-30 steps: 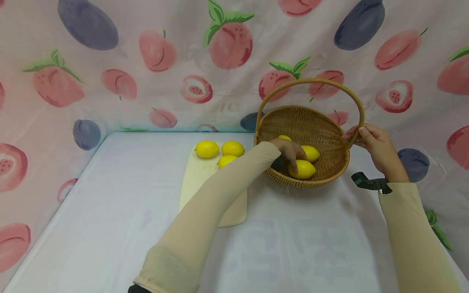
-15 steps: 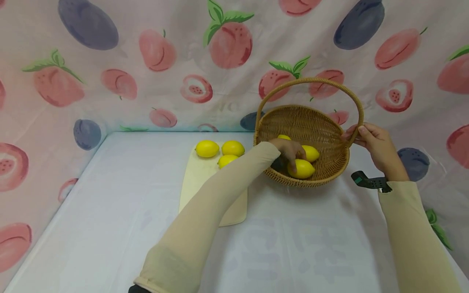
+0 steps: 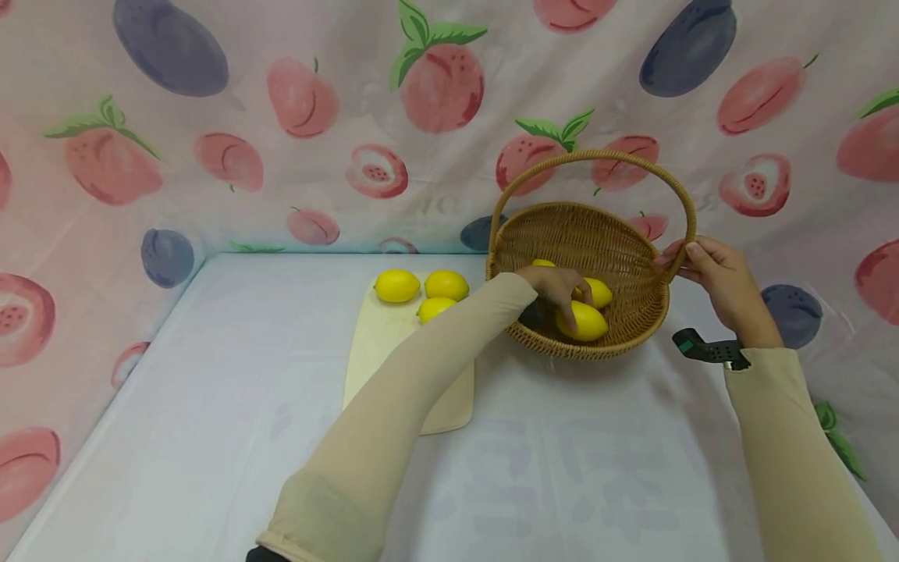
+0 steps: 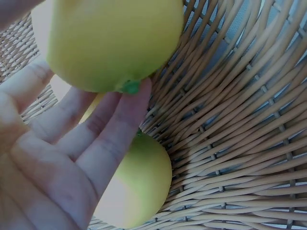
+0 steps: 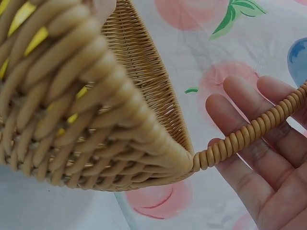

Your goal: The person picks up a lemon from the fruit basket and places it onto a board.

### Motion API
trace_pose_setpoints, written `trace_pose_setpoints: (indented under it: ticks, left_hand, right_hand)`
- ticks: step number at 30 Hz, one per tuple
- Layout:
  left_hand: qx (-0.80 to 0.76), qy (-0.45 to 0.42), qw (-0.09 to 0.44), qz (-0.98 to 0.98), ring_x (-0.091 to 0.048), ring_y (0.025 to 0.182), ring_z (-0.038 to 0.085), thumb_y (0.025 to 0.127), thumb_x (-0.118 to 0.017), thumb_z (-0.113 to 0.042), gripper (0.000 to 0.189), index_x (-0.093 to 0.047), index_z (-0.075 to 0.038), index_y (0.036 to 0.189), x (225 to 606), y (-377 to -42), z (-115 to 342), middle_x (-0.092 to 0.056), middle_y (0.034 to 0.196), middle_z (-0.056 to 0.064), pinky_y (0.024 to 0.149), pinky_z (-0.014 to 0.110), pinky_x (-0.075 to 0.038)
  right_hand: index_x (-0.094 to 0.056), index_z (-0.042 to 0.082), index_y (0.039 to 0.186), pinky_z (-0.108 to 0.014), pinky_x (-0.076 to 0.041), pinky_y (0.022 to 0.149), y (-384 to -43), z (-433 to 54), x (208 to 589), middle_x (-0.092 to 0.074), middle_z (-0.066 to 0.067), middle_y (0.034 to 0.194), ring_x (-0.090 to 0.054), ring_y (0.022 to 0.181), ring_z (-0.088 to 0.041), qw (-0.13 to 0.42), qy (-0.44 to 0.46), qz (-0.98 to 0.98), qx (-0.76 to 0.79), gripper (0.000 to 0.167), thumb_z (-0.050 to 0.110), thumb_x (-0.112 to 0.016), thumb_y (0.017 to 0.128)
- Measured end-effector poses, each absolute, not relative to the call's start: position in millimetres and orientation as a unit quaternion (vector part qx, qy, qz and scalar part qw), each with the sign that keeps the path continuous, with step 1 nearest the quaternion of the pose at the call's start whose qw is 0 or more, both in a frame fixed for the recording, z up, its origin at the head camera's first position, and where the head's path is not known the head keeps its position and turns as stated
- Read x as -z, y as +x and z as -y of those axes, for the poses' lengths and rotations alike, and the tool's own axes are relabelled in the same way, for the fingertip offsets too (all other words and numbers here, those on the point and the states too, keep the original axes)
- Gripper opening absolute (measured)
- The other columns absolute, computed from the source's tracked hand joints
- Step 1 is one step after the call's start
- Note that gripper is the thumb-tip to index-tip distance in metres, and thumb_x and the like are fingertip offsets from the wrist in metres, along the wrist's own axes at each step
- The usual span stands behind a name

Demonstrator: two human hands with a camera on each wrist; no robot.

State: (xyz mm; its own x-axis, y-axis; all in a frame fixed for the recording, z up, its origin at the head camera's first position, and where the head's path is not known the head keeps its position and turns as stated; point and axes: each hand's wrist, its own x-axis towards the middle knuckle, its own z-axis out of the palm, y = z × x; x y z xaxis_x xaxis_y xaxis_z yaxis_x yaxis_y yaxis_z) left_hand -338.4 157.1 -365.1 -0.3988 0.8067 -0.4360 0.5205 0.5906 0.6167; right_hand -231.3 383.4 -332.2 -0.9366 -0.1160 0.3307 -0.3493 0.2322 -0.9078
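Note:
My left hand [image 3: 562,287] reaches into the brown wicker basket [image 3: 635,328] and grips the front yellow lemon [image 3: 585,322] between thumb and fingers. In the left wrist view that lemon [image 4: 115,43] sits above the fingers [image 4: 112,136], its green stem tip against one fingertip. Another lemon [image 4: 139,187] rests below on the weave. In the head view, a second lemon [image 3: 598,292] and part of a third [image 3: 544,263] lie behind the hand. My right hand [image 3: 726,285] holds the handle [image 5: 244,139] near its right base, fingers behind it.
A pale cutting board [image 3: 449,402] lies left of the basket, bearing three lemons [image 3: 396,286], one partly covered by my left sleeve [image 3: 421,382]. A fruit-print cloth [image 3: 435,195] hangs behind the white-covered table [image 3: 232,406].
The left thumb and fingers have closed more around the front lemon, which has turned and shifted slightly right inside the basket. The right hand and basket stay nearly still.

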Motion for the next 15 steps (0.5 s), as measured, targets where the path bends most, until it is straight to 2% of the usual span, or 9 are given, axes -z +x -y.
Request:
trace_pose_setpoints:
  ticks: [4, 8, 15]
  left_hand:
    - [-0.183, 0.409, 0.369, -0.814, -0.041, 0.121, 0.014, 0.074, -0.080, -0.026, 0.050, -0.060, -0.020, 0.120, 363.9, -338.2, -156.8, -0.042, 0.139, -0.002, 0.100, 0.024, -0.039]
    - [-0.170, 0.406, 0.369, -0.819, -0.038, 0.128, 0.014, 0.075, -0.079, -0.029, 0.052, -0.060, -0.022, 0.123, 362.6, -336.9, -155.6, -0.040, 0.142, -0.002, 0.105, 0.026, -0.036]
    - [-0.160, 0.431, 0.367, -0.809, -0.040, 0.130, 0.014, 0.078, -0.076, -0.028, 0.055, -0.058, -0.017, 0.129, 362.5, -336.8, -156.9, -0.047, 0.138, -0.002, 0.107, 0.024, -0.035]
  right_hand:
    - [-0.057, -0.012, 0.104, -0.009, -0.049, 0.082, -231.2, -382.9, 332.0, -0.069, 0.003, 0.092, -0.067, 0.091, -0.002, 0.098, 0.148, 0.781, -0.599, 0.037, 0.022, -0.043, 0.099]
    - [-0.057, -0.012, 0.104, -0.009, -0.049, 0.082, -231.4, -382.2, 331.6, -0.069, 0.003, 0.092, -0.067, 0.091, -0.003, 0.097, 0.153, 0.775, -0.606, 0.036, 0.021, -0.043, 0.100]
    - [-0.057, -0.013, 0.103, -0.009, -0.049, 0.082, -231.5, -382.1, 330.7, -0.070, 0.003, 0.092, -0.067, 0.090, -0.003, 0.095, 0.159, 0.767, -0.614, 0.035, 0.019, -0.042, 0.100]
